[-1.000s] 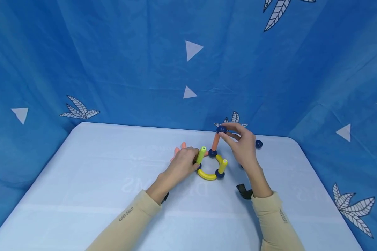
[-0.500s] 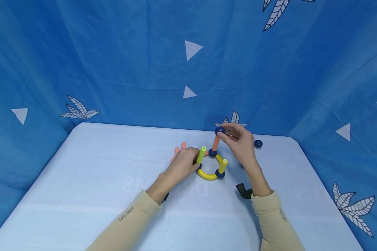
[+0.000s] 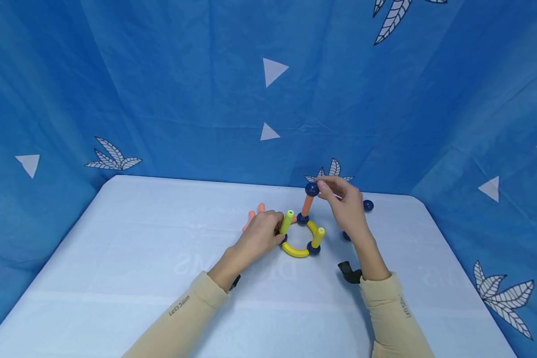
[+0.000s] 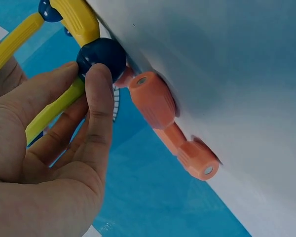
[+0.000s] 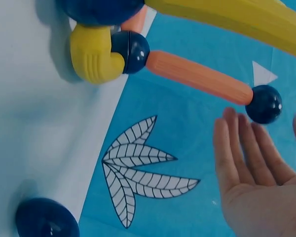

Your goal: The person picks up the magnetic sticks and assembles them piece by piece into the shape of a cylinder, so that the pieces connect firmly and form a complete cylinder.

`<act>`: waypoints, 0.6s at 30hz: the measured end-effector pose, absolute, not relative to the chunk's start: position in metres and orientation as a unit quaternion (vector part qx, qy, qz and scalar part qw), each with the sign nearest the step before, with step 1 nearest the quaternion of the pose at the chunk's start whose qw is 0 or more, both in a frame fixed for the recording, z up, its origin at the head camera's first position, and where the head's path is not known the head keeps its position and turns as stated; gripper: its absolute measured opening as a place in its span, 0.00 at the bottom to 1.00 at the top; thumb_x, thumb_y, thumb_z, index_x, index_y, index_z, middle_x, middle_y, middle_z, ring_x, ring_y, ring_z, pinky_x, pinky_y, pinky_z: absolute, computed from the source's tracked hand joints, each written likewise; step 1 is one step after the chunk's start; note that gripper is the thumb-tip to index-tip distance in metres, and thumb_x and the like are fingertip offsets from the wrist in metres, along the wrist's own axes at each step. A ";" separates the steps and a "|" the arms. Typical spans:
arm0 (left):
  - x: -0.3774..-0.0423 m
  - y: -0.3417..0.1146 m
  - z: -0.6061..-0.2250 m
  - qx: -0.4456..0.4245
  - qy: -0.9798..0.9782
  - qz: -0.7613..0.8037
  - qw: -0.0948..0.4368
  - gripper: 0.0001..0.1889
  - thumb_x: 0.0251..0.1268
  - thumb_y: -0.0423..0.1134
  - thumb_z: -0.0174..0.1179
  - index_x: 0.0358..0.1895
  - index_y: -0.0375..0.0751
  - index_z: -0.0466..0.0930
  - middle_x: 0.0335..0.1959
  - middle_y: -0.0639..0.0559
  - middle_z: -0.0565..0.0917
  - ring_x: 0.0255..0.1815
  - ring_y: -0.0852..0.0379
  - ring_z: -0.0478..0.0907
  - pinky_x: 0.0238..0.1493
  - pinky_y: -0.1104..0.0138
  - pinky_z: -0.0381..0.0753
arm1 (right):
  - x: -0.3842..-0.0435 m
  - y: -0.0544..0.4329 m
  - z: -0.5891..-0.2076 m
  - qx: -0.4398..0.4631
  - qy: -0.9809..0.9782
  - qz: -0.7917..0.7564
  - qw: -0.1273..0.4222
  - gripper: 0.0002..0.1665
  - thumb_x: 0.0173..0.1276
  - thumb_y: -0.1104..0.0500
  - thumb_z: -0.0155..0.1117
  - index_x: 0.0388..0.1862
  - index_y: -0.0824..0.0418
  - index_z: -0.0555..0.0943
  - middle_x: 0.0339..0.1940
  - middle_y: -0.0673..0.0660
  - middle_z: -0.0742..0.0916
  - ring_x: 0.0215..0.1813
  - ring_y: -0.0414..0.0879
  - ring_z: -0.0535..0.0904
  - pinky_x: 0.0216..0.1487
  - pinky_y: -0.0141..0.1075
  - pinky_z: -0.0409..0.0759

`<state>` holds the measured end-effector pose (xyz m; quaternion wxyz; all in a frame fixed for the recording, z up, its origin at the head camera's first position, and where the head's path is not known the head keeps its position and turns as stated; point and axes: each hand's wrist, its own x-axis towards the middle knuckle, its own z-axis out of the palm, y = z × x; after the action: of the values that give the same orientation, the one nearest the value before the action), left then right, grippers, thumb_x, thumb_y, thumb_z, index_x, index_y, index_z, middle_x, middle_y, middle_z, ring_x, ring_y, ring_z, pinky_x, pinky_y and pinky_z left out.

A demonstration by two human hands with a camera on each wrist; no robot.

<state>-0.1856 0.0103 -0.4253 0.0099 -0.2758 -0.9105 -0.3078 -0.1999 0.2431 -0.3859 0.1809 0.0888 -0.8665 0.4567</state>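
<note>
Blue drape (image 3: 161,89) behind desk (image 3: 94,258). Left hand (image 3: 260,232) pinching left ball (image 4: 102,52) of ring (image 3: 295,251) on desk; right hand (image 3: 346,209), fingers straight, thumb apart, beside top ball (image 3: 312,189) of ring's orange rod (image 3: 307,205). Stray brush could topple rod.

On the far side of the yellow ring (image 3: 296,252) stands an orange rod (image 3: 307,205) with a navy ball (image 3: 312,189) atop. The ring's left ball (image 4: 104,52) bears a lime rod (image 3: 287,223).
</note>
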 end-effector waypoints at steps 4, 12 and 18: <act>-0.186 0.010 -0.426 -0.274 -0.910 -0.310 0.005 0.10 0.61 0.32 0.77 0.35 0.41 0.82 0.27 0.52 0.79 0.28 0.59 0.73 0.30 0.69 0.74 | -0.202 0.255 -0.387 0.058 -0.877 0.433 0.201 0.23 0.84 0.46 0.56 0.63 0.60 0.84 0.58 0.59 0.90 0.59 0.53 0.88 0.59 0.47 0.86; -0.185 0.011 -0.426 -0.266 -0.911 -0.316 -0.007 0.09 0.62 0.32 0.76 0.36 0.41 0.82 0.29 0.50 0.80 0.28 0.58 0.74 0.30 0.69 0.76 | -0.205 0.289 -0.394 -0.047 -0.915 0.368 0.157 0.16 0.80 0.56 0.65 0.61 0.62 0.85 0.59 0.62 0.88 0.62 0.58 0.83 0.64 0.54 0.82; -0.185 0.010 -0.425 -0.263 -0.911 -0.318 -0.009 0.09 0.63 0.33 0.76 0.37 0.41 0.82 0.29 0.51 0.80 0.30 0.58 0.75 0.32 0.69 0.77 | -0.195 0.314 -0.379 -0.066 -0.956 0.269 -0.097 0.27 0.71 0.46 0.74 0.58 0.65 0.84 0.53 0.64 0.86 0.54 0.59 0.79 0.52 0.52 0.81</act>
<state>-0.1850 0.0097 -0.4252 -0.0088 -0.2629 -0.9108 -0.3182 -0.1950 0.3138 -0.3792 -0.0970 -0.0656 -0.9560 0.2691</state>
